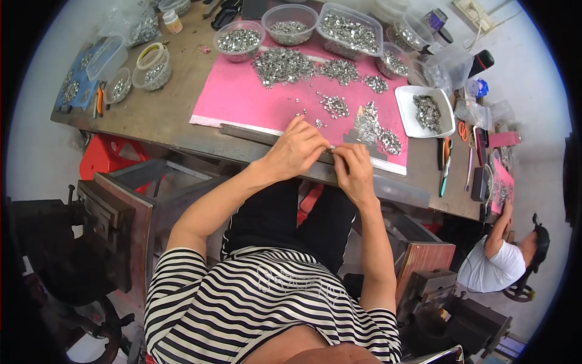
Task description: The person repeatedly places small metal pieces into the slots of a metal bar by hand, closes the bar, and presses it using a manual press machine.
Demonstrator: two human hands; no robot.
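My left hand point(296, 149) and my right hand point(353, 171) meet at the front edge of the workbench. Both have thumb and fingers pinched together, with the fingertips almost touching. What sits between them is too small and too covered to name. Beneath the fingers runs a dark flat metal bar point(245, 134), lying along the bench edge. Just beyond, on a pink cloth point(224, 91), small shiny metal pieces lie in a large heap point(282, 65) and several smaller ones. Closest to my right hand is a pile of thin silvery pieces point(366, 124).
Clear tubs of metal pieces, including a round tub point(239, 41) and a square tub point(350, 31), line the back. A white tray point(404, 100) stands right, near scissors point(462, 130) and pliers point(446, 164). Another person point(497, 258) sits at the far right. A red stool point(109, 159) is below left.
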